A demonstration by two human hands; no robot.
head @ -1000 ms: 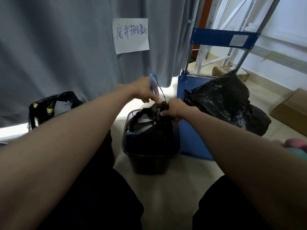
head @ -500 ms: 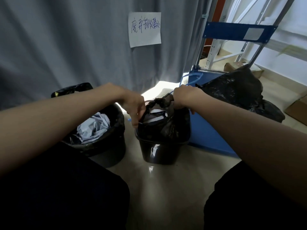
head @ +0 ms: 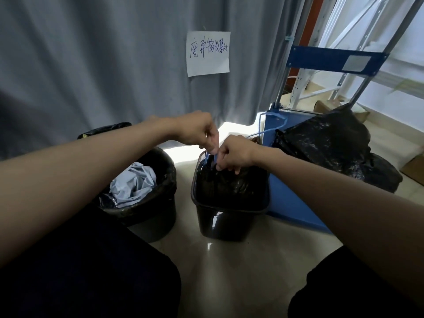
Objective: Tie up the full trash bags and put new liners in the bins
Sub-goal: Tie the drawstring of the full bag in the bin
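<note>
head view: your hands meet just above the square bin [head: 229,221], which stands on the floor and serves as landmark here. your left hand [head: 197,134] has its fingers curled downward, pinching a thin blue tie [head: 271,130] at the bin's back left corner. your right hand [head: 236,152] touches it from the right, fingers curled into the gathered neck of the black trash bag [head: 229,182] that sits inside the bin, with the tie against its knuckles; the tie's free length loops up behind the bin to the right. left of the bin stands a round bin [head: 149,203] with a black liner and crumpled pale paper [head: 133,184] in it. right of the bin lies a blue cart [head: 286,203] carrying filled black bags [head: 332,148]. behind the bin hangs a grey curtain [head: 91,65] with a handwritten paper sign [head: 207,53].
</note>
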